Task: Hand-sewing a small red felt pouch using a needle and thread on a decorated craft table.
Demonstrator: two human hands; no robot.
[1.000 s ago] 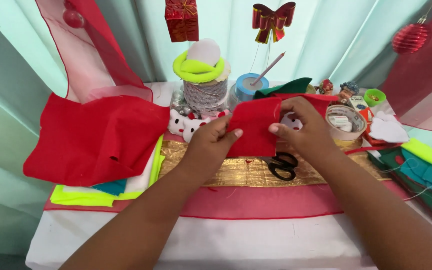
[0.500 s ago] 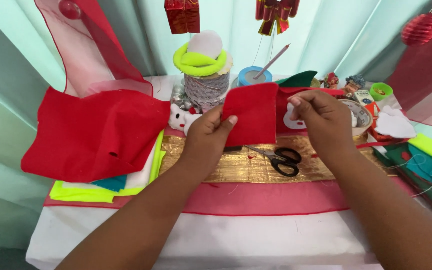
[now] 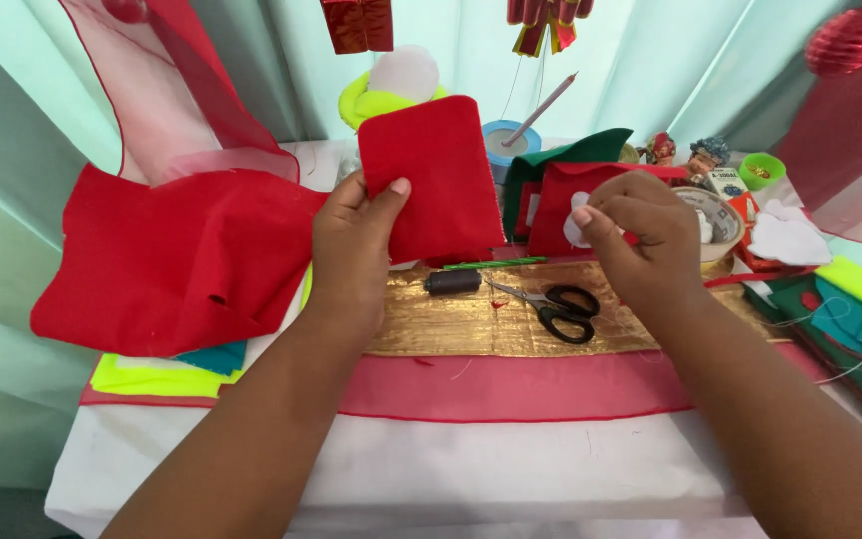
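Head view: left hand (image 3: 351, 245) pinches one red felt piece (image 3: 429, 180); right hand (image 3: 641, 230) pinches one white scrap (image 3: 575, 222).

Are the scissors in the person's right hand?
No: the scissors lie on the gold cloth, while the right hand pinches a small white piece.

Black-handled scissors (image 3: 561, 308) on gold fabric strip (image 3: 471, 324), dark thread spool (image 3: 452, 282), large red felt sheet (image 3: 172, 260)

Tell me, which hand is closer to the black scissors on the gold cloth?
The right hand. It hovers just above and to the right of the scissors, pinching a small white piece. The left hand is farther off to the scissors' left, holding up a red felt piece.
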